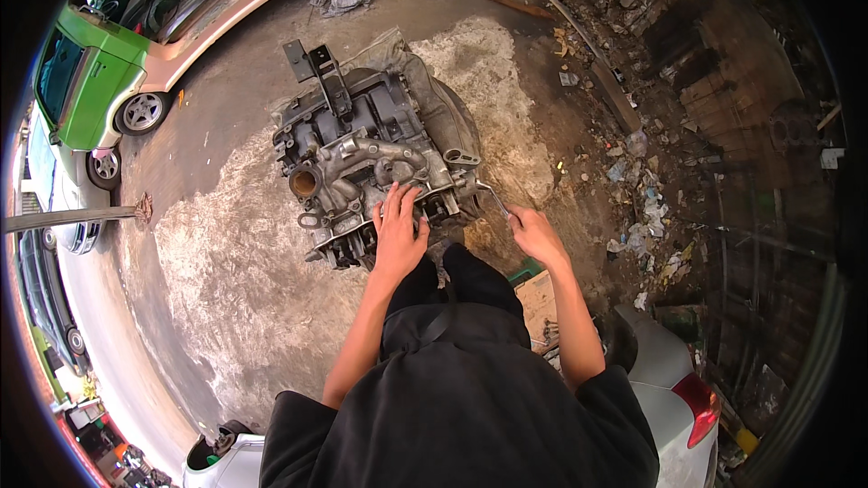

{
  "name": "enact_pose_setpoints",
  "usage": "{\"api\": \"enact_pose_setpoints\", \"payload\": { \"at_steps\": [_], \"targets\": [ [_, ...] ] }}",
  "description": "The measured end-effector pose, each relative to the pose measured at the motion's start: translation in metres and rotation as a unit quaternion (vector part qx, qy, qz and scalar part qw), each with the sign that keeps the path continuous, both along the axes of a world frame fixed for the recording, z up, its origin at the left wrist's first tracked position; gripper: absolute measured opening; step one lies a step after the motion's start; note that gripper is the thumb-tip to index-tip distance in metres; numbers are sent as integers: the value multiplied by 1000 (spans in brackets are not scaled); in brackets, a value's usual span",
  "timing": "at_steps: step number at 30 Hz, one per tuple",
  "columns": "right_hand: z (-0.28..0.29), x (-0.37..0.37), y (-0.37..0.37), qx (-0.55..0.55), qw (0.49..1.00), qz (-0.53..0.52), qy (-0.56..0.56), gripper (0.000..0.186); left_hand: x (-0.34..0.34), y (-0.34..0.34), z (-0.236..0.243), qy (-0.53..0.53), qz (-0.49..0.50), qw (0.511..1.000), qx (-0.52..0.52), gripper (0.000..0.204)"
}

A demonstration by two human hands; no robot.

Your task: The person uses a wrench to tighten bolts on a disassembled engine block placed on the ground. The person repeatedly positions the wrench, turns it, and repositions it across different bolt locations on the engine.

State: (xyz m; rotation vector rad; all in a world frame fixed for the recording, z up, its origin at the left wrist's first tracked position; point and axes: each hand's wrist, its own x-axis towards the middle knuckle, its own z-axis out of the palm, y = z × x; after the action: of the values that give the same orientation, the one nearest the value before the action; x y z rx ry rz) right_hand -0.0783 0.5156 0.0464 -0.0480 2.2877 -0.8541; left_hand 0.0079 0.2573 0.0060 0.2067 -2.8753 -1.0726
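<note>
A grey metal engine (366, 158) with a manifold on top stands on the ground before my legs. My left hand (398, 228) rests on its near side, fingers spread over the metal and gripping nothing I can see. To the right, my right hand (535, 233) is closed round the handle of a slim silver wrench (491, 198). The wrench slants up and left, its far end at the engine's right near corner. Whether it sits on a bolt there is too small to tell. A dark bracket (321, 77) stands up from the engine's far side.
Grey cloth or plastic (452, 117) lies along the engine's right side. A wooden board (540, 307) is by my right leg, with a grey car part with a red lamp (696, 408) behind. Litter (646, 208) covers the right-hand ground. A green and pink vehicle (136, 63) stands far left.
</note>
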Motion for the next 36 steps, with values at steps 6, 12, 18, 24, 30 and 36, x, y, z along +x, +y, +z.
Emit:
{"api": "enact_pose_setpoints", "payload": {
  "at_steps": [6, 12, 18, 24, 30, 36],
  "targets": [
    [6, -39, -12, 51, 986, 148, 63, 36, 8, 12, 3, -8, -3, 1000, 4, 54],
    [9, -74, -18, 68, 973, 219, 21, 35, 24, 27, -1, -28, 59, 997, 32, 54],
    [12, -104, -43, 127, 934, 335, -13, 24, 22, 36, 0, -26, 83, 996, 35, 54],
    [26, -101, -60, 163, 904, 395, 32, 27, 17, 39, -2, -42, 87, 995, 20, 53],
    [32, -59, -53, 179, 933, 301, 82, 24, 2, 38, -11, -15, 84, 996, 15, 53],
    [25, -70, -49, 109, 943, 307, 64, 22, -10, 36, -17, -28, 81, 996, -39, 51]
  ]
}}
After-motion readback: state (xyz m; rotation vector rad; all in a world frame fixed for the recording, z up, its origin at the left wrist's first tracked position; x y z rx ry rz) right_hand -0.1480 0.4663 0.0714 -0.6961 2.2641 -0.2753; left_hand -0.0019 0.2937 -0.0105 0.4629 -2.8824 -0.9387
